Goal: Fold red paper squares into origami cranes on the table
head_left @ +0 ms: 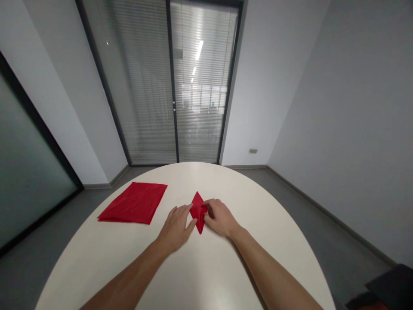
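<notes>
A small red sheet (197, 207), folded into a narrow diamond with pointed ends, lies on the table before me. Whether it is paper or cloth I cannot tell. My left hand (176, 226) rests at its left side, thumb apart from the fingers, the fingertips and thumb tip touching its edge. From the right, my right hand (220, 217) curls in, thumb and fingers pinching a raised fold near the middle. Those fingers partly hide the diamond's right side.
A larger red sheet (135, 202), wrinkled and seemingly layered, lies flat at the left of the round white table (258, 202). Beyond the table's far edge are glass panels with blinds (200, 129). A dark object (392, 286) stands at the lower right.
</notes>
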`<action>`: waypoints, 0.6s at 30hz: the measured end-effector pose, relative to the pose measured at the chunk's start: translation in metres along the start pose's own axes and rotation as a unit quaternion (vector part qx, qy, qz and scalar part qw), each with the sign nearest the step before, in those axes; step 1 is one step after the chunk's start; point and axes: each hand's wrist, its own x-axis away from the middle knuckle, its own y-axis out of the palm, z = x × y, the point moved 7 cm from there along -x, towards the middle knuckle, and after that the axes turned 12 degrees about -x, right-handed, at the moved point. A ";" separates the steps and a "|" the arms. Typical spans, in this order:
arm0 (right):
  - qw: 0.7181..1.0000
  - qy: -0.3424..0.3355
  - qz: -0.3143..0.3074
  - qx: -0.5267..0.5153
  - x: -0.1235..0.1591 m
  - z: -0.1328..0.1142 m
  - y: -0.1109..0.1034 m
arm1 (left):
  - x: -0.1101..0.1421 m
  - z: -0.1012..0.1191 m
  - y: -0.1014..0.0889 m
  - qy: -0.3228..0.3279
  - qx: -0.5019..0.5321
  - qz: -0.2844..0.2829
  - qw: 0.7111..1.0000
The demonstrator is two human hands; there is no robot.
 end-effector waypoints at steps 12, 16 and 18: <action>1.000 0.027 0.006 0.004 0.000 0.001 -0.003 | -0.003 -0.001 -0.004 -0.006 0.031 0.008 0.999; 0.999 0.046 0.005 0.025 0.001 0.005 -0.003 | -0.005 -0.004 -0.004 -0.025 0.057 -0.003 0.998; 0.998 0.051 0.007 0.029 0.001 0.005 -0.003 | -0.005 -0.006 -0.004 -0.032 0.071 -0.004 0.997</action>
